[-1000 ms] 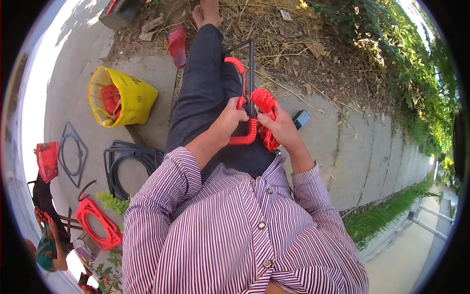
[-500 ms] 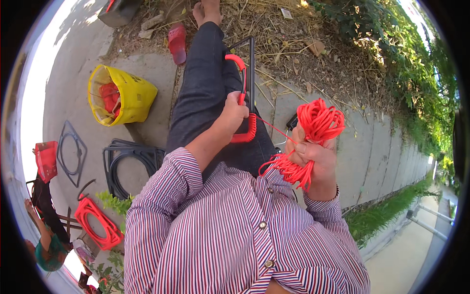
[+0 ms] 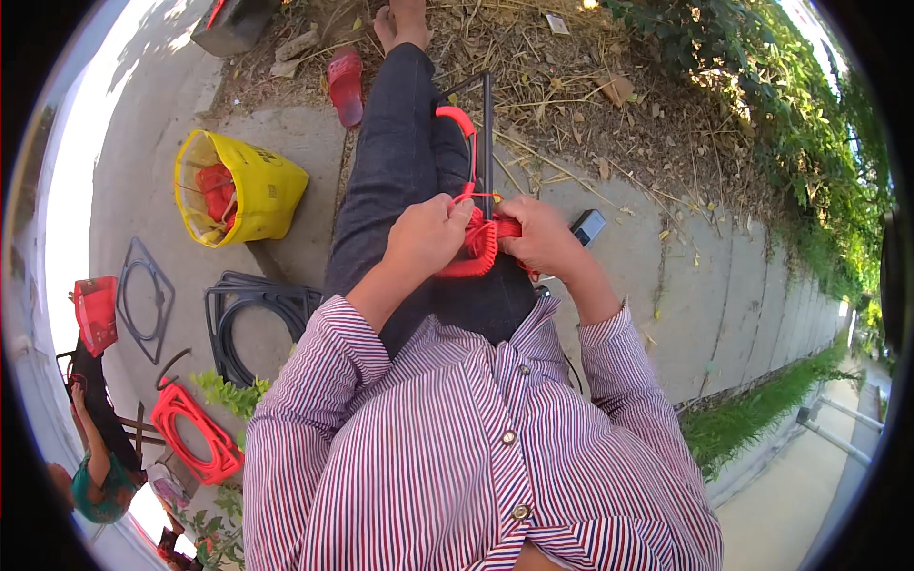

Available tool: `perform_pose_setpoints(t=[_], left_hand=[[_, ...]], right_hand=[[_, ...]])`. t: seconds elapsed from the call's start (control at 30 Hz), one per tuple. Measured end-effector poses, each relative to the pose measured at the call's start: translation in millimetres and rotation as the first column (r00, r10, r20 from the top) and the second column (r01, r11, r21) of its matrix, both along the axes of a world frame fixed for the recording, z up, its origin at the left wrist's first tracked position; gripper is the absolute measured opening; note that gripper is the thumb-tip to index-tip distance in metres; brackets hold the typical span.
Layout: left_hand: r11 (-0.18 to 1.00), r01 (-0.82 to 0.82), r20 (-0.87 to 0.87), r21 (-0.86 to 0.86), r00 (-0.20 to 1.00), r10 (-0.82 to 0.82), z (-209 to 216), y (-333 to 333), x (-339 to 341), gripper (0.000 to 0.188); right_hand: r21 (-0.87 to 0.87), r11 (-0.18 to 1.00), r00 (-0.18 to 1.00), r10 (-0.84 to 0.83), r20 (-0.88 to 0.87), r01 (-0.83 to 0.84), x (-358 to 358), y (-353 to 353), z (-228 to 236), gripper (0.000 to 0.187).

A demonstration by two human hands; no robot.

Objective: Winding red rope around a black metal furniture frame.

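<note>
Across my lap rests a dark metal frame [image 3: 487, 143], part of its tube covered by a tight red cord wrapping [image 3: 483, 249]. My left hand [image 3: 428, 233] is closed at the wrapped corner, its thumb and fingers pinching the red cord [image 3: 481, 196]. On the other side of that corner, my right hand [image 3: 541, 236] grips the bundle of red cord [image 3: 510, 228], most of it hidden behind the fingers and the frame. A strand of cord runs between both hands over the frame's bar.
To the left stands a yellow bag [image 3: 257, 190] with red cord inside. Near it lie dark frames [image 3: 262, 285] and a red-wrapped frame [image 3: 195, 433]. A phone-like device [image 3: 588, 226] is right of my knee. A red slipper [image 3: 346, 86] lies by my foot; another person [image 3: 100, 476] sits far left.
My right hand has come left and in to the frame with the cord bundle, beside my left hand. The left hand has shifted slightly down and left. The device on the right is uncovered.
</note>
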State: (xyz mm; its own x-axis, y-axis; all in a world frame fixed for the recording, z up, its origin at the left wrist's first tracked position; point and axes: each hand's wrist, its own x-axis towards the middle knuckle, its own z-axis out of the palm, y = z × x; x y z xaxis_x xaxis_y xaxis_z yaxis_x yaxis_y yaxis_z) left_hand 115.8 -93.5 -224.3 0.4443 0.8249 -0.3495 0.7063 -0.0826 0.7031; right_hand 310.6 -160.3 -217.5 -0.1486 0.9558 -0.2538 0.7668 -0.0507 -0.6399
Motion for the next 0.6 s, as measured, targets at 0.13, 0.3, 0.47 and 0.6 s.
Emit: perform_pose_setpoints(t=[0.13, 0.3, 0.47, 0.6], left_hand=[[0.964, -0.144, 0.132, 0.224, 0.984, 0.117, 17, 1, 2, 0.022], [0.98, -0.173, 0.519, -0.1, 0.831, 0.2, 57, 5, 9, 0.02], [0.625, 0.024, 0.52, -0.781, 0.58, 0.627, 58, 10, 15, 0.02], [0.591, -0.048, 0.331, -0.805, 0.791, 0.515, 38, 6, 11, 0.024]], right_hand=[[-0.139, 0.949, 0.854, -0.315, -0.414, 0.283, -13, -2, -6, 0.039], [0.309, 0.918, 0.89, -0.093, -0.447, 0.251, -9, -14, 33, 0.051], [0.035, 0.851, 0.371, -0.19, -0.909, 0.523, 13, -23, 68, 0.038], [-0.025, 0.854, -0.192, 0.087, -0.978, 0.519, 81, -53, 121, 0.029]])
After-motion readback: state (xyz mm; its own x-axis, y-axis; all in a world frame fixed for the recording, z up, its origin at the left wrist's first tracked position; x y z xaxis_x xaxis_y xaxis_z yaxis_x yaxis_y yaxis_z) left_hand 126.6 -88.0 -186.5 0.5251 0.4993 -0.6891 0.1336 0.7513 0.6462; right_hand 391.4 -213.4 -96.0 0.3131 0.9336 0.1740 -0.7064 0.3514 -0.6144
